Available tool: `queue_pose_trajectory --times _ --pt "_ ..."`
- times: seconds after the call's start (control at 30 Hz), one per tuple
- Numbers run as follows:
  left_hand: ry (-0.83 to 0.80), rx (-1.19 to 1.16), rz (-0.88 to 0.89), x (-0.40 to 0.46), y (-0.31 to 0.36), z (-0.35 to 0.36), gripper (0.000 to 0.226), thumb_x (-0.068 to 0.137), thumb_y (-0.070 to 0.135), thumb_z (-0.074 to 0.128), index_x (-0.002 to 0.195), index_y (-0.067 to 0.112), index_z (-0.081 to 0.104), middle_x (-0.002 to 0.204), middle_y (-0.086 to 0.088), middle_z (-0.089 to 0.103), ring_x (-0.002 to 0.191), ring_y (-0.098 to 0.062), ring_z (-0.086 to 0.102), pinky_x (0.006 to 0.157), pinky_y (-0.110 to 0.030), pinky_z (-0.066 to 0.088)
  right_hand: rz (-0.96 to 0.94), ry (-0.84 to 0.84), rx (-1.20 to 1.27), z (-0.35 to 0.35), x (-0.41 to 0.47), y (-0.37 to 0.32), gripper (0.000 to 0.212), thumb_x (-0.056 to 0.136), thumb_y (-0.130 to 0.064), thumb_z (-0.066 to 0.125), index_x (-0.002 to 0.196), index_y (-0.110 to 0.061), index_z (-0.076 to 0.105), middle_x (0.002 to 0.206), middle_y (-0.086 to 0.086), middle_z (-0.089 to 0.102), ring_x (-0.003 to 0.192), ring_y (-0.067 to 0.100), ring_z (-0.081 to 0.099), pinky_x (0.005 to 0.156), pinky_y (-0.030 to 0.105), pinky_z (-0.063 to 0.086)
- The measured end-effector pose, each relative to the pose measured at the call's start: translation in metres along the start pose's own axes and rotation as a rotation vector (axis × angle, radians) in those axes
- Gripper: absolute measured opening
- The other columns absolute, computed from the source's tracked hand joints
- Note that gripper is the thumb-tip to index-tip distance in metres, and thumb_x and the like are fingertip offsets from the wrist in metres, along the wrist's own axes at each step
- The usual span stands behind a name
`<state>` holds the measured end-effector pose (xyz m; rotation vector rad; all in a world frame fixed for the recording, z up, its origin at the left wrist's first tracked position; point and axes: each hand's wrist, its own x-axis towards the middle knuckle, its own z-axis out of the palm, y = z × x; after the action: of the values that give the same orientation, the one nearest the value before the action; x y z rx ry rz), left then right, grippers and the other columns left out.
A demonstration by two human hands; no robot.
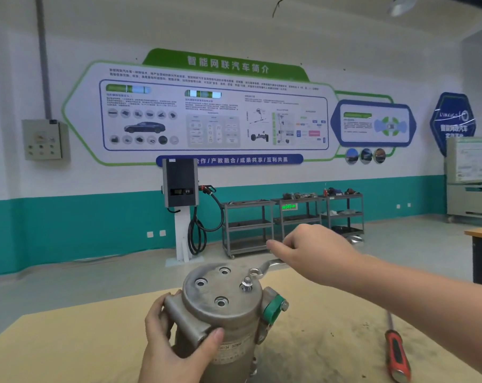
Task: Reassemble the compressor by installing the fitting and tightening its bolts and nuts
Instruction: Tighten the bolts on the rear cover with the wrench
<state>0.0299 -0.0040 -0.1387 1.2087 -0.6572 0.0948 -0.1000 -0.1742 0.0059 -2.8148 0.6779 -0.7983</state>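
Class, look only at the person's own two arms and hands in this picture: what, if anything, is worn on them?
Nothing shows on them. The left hand and right hand are bare, with no gloves, and no rings or watch in view. The right forearm is uncovered as far as the picture's edge, with no sleeve in view. Fingernails look short and plain.

1. The tan wooden table top [68, 341] lies bare on the left of the grey metal compressor can [223, 313].
2. On the right, a red-handled screwdriver [397, 352] lies in the way.
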Motion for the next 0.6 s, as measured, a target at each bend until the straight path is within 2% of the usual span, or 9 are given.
queue_pose_trajectory --times 0.1,0.2,0.23,0.3,0.33,0.37,0.47,0.5,0.6 --pt "-0.066 -0.070 -0.006 0.005 0.001 -0.006 0.108 0.028 0.036 0.085 0.126 0.038 0.040 0.120 0.028 0.055 0.128 -0.017 0.050 0.112 -0.041 0.034 -0.054 0.005 -0.042 0.011 0.017 0.002 0.052 0.096 -0.044 0.043 0.051 -0.019 0.036 0.041 -0.003 0.030 0.042 0.016 0.030 0.048 0.027 0.030" --pt "-0.071 -0.089 -0.031 0.007 0.003 -0.010 0.096 0.045 0.018 0.080 0.130 0.035 0.039 0.120 0.027 0.056 0.127 -0.018 0.051 0.115 -0.043 0.033 -0.119 -0.018 -0.050 0.015 0.027 0.002 0.051 0.097 -0.042 0.043 0.053 -0.018 0.034 0.044 -0.004 0.030 0.043 0.015 0.029 0.048 0.027 0.027" --pt "-0.061 -0.097 -0.037 0.007 0.003 -0.010 0.093 0.049 0.016 0.081 0.130 0.034 0.040 0.118 0.028 0.057 0.126 -0.017 0.052 0.112 -0.038 0.036 -0.148 -0.036 -0.030 0.015 0.029 0.003 0.052 0.098 -0.042 0.043 0.053 -0.018 0.035 0.043 -0.004 0.029 0.042 0.014 0.027 0.048 0.027 0.027" --pt "-0.042 -0.123 -0.046 0.008 0.003 -0.011 0.086 0.058 0.009 0.085 0.128 0.032 0.041 0.116 0.027 0.058 0.121 -0.012 0.054 0.095 -0.019 0.045 -0.214 -0.072 0.005 0.015 0.035 0.005 0.054 0.098 -0.042 0.045 0.051 -0.019 0.034 0.041 -0.004 0.027 0.039 0.012 0.023 0.048 0.028 0.026" --pt "-0.044 -0.128 -0.047 0.008 0.003 -0.011 0.084 0.058 0.009 0.085 0.126 0.032 0.041 0.117 0.026 0.059 0.118 -0.008 0.055 0.088 -0.014 0.046 -0.243 -0.086 0.013 0.016 0.037 0.006 0.054 0.098 -0.043 0.045 0.051 -0.019 0.035 0.042 -0.004 0.028 0.040 0.012 0.023 0.049 0.028 0.027" --pt "-0.053 -0.121 -0.045 0.009 0.004 -0.012 0.084 0.054 0.014 0.084 0.125 0.033 0.042 0.118 0.026 0.059 0.116 -0.004 0.055 0.087 -0.014 0.046 -0.265 -0.097 0.020 0.017 0.039 0.007 0.053 0.098 -0.043 0.046 0.051 -0.019 0.037 0.043 -0.004 0.029 0.040 0.012 0.024 0.050 0.028 0.028" --pt "-0.078 -0.083 -0.046 0.008 0.004 -0.013 0.095 0.028 0.031 0.083 0.116 0.036 0.046 0.116 0.025 0.060 0.111 0.003 0.054 0.094 -0.026 0.036 -0.311 -0.136 0.029 0.018 0.048 0.007 0.051 0.098 -0.043 0.046 0.053 -0.020 0.046 0.046 -0.003 0.035 0.040 0.010 0.027 0.052 0.031 0.032" --pt "-0.074 -0.078 -0.053 0.008 0.003 -0.013 0.095 0.023 0.035 0.080 0.112 0.037 0.047 0.115 0.023 0.061 0.110 0.002 0.056 0.093 -0.028 0.037 -0.327 -0.154 0.033 0.019 0.051 0.005 0.050 0.098 -0.042 0.045 0.054 -0.020 0.049 0.047 -0.002 0.036 0.041 0.010 0.027 0.052 0.031 0.033" --pt "-0.074 -0.055 -0.046 0.009 0.004 -0.013 0.090 0.024 0.031 0.081 0.107 0.038 0.048 0.115 0.016 0.063 0.112 -0.013 0.060 0.083 -0.025 0.041 -0.390 -0.210 0.059 0.021 0.060 -0.002 0.049 0.100 -0.038 0.044 0.056 -0.018 0.047 0.049 -0.002 0.036 0.043 0.010 0.030 0.054 0.031 0.036"
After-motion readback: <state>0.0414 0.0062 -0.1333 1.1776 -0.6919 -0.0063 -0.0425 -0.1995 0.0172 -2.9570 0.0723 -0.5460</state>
